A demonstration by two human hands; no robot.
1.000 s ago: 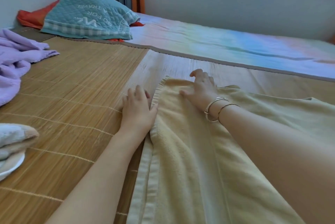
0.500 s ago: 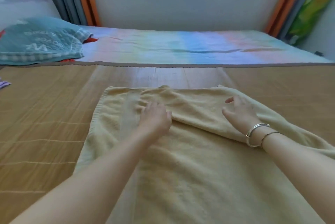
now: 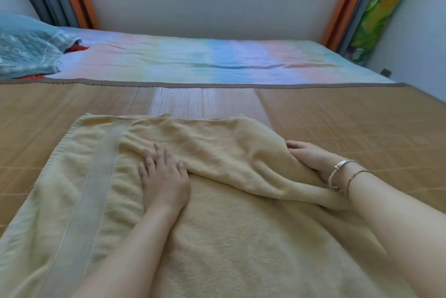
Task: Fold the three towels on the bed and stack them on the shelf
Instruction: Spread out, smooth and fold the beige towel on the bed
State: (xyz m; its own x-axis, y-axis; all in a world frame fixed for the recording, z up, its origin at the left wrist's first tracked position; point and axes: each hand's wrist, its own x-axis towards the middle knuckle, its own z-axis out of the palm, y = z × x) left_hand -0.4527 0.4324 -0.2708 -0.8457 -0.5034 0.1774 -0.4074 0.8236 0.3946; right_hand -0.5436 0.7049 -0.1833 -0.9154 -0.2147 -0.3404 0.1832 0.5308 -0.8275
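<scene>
Head: left hand [image 3: 164, 177] flat on yellow towel [image 3: 241, 237].

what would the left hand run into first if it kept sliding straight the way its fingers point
Probably the folded-over flap of the yellow towel: the left hand lies flat on the towel, fingers pointing toward the far edge, and the flap's rumpled edge sits right at its fingertips. Beyond that is only the bamboo mat.

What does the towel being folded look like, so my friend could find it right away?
Look at the bed under the window, covered by a brown woven mat. The towel lies on the mat nearest the person, with the left hand pressing flat on it and the right hand at its bunched right edge. It is the only pale yellow fluffy cloth; the quilted cloth far left is teal.
</scene>
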